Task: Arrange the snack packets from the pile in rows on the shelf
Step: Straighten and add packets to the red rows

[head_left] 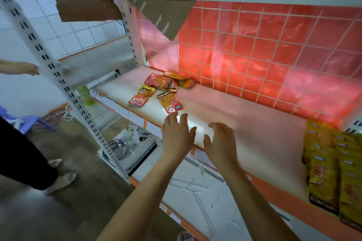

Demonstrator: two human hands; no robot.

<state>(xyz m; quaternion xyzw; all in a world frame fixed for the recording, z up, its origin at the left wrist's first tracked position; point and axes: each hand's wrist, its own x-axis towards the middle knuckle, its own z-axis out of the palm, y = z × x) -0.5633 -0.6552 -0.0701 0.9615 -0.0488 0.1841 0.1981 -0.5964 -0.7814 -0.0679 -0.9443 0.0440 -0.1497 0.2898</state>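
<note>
**Both hands bare over the front of a mostly bare shelf**

Head view. A pale white shelf board (244,123) with an orange front rail runs from near right to far left, backed by a white wire grid over shiny red plastic sheeting (264,45). A white perforated steel upright (58,76) crosses the left foreground, and behind it are white wall tiles. Brown cardboard (88,2) hangs over the top left. The floor is dark and brownish.

The loose pile of red and yellow foil snack packets (162,88) lies at the far left end of the shelf, near the back grid, several overlapping; one red-and-yellow packet (170,101) lies nearest the front edge. At the right end, rows of upright yellow snack bags (331,166) stand at the shelf front.

The left hand (177,135) hovers over the front edge with fingers spread, holding nothing, its fingertips just short of the nearest packet. The right hand (220,141) is beside it, fingers loosely curled and apart, also empty.

Between the pile and the yellow bags the board is open. Below, a lower white shelf (195,191) carries a metal bowl (117,146). At the left stands another person in dark trousers and sandals (25,154), well apart from the hands.
</note>
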